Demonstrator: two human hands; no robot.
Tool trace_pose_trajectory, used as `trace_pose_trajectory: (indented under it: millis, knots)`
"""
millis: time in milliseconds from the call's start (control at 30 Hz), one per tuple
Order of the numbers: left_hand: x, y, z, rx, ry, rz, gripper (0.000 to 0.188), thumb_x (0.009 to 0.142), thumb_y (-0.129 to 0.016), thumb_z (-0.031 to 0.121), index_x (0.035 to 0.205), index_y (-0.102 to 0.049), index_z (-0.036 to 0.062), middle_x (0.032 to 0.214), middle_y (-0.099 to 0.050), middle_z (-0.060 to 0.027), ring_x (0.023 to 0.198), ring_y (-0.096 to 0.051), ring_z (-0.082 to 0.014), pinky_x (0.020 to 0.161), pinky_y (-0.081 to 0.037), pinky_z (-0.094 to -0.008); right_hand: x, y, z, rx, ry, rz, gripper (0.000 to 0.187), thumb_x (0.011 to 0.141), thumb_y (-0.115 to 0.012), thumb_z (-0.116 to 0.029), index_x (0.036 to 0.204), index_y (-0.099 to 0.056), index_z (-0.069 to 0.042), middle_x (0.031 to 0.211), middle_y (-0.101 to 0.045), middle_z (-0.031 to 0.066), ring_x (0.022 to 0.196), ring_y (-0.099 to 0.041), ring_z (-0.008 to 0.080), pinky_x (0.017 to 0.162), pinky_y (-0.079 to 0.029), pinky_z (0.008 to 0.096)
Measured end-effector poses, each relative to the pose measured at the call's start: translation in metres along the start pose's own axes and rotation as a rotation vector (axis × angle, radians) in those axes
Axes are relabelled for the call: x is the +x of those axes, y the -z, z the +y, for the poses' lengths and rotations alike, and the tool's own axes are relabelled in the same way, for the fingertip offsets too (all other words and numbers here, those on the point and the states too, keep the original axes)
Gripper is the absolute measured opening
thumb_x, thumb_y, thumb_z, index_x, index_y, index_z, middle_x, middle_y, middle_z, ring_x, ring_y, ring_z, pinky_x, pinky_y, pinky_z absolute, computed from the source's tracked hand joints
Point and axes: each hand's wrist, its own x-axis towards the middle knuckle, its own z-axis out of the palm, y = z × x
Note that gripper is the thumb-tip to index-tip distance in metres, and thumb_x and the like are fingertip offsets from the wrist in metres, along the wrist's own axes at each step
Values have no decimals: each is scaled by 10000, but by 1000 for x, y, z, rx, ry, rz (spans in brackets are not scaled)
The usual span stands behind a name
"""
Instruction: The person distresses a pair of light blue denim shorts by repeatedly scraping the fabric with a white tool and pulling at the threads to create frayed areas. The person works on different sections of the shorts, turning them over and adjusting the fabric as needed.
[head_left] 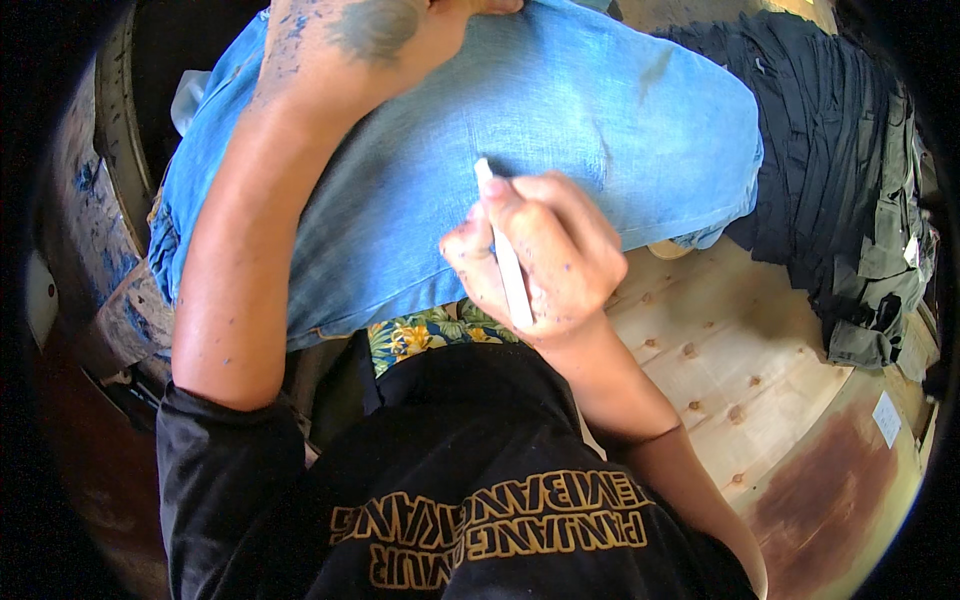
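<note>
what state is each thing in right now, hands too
light blue denim garment: spread out, faded in patches, lightly creased
white stick: gripped, tip at the denim, contact unclear
right hand: closed around the stick
left hand: over the denim, partly cut off, grip unclear
black fabric pile: layered, rumpled
pale wood surface: knotted, partly covered

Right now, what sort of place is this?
Probably a small garment workshop, though one view can't confirm it. Light-blue denim is spread out under the right hand, which grips a slim white stick; a pile of black cloth lies to the right.
</note>
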Motion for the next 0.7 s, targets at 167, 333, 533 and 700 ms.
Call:
trace_pose_trajectory:
  millis: [167, 333, 533, 700]
  knots:
    - [2, -3, -3, -44, -5, 10, 75, 763, -825, 122, 832, -824, 90, 829, -762, -124, 779, -740, -333, 701, -579, -391, -6, 4, 0, 30, -32, 7, 377, 718, -809, 45, 1080, -703, 24, 784, -632, 92, 608, -606, 263, 545, -503, 346]
    - [5, -10, -5, 112, 53, 13, 91, 774, -837, 133, 851, -833, 86, 846, -772, -134, 793, -745, -343, 722, -585, -400, 4, -8, 15, 46, -1, 102, 472, 692, -856, 42, 1139, -706, 15, 824, -667, 91, 626, -631, 257, 560, -513, 344]
    - [2, -11, -3, -20, 46, -32, 99, 794, -839, 145, 869, -836, 79, 848, -771, -153, 801, -750, -344, 727, -581, -399, -3, -2, 13, 17, -3, 79, 417, 686, -867, 17, 1069, -703, -5, 800, -650, 86, 617, -619, 255, 552, -504, 337]
    - [1, -13, 1, -13, 95, -66, 99, 801, -841, 137, 873, -836, 69, 844, -771, -161, 790, -753, -343, 714, -578, -398, -13, 8, 11, 97, 11, 17, 356, 683, -858, -5, 1005, -704, -7, 780, -639, 79, 578, -578, 240, 521, -465, 322]
